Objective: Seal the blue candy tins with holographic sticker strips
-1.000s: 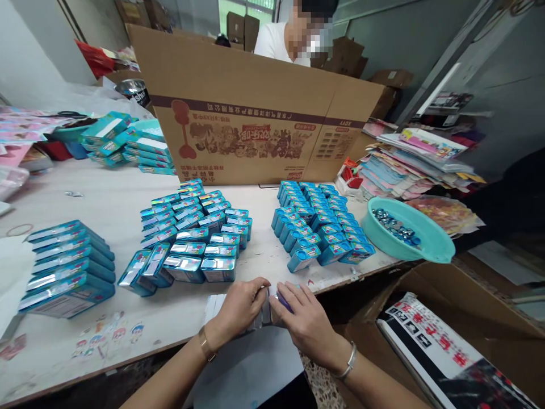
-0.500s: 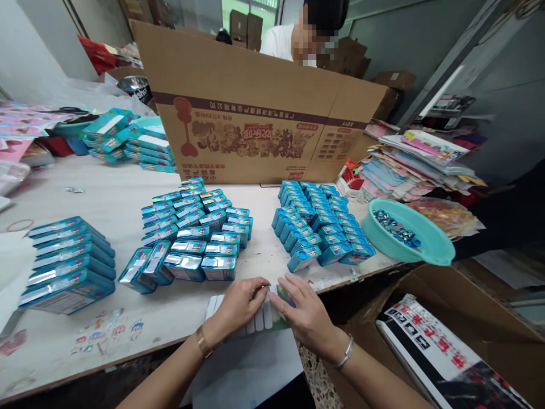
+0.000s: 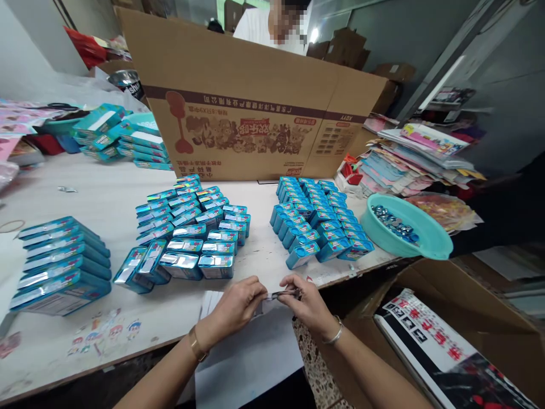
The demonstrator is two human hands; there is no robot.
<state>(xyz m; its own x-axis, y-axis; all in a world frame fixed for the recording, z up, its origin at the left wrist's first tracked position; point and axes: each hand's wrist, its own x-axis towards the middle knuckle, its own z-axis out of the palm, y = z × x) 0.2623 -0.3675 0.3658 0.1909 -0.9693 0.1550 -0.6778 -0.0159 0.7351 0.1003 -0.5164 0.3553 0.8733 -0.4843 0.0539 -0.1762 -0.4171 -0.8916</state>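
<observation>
In front of me, at the table's near edge, my left hand point(image 3: 242, 301) is closed, its thumb and fingertips pinching the end of a pale sheet of label stickers point(image 3: 208, 302). The sheet is mostly covered by that hand. Close on its right, my right hand point(image 3: 309, 307) is closed on a thin dark strip point(image 3: 286, 293), which reaches toward the left fingertips. Whether the strip joins the sheet I cannot tell. Below both hands lies white paper point(image 3: 251, 360). Beyond them stand blue tins in a left group point(image 3: 184, 245) and a right group point(image 3: 302, 255).
More blue tins point(image 3: 63, 284) stand in a row at left. A teal basin point(image 3: 434, 245) of small shiny pieces sits at right. A large cardboard sheet point(image 3: 255, 74) stands across the back, a person point(image 3: 255, 25) behind it. An open carton point(image 3: 361, 335) is below right.
The right fingers have lifted and curled into a pinch on the dark strip, and the sheet's white strips are now mostly hidden. My left hand has shifted slightly left. The view has moved a little.
</observation>
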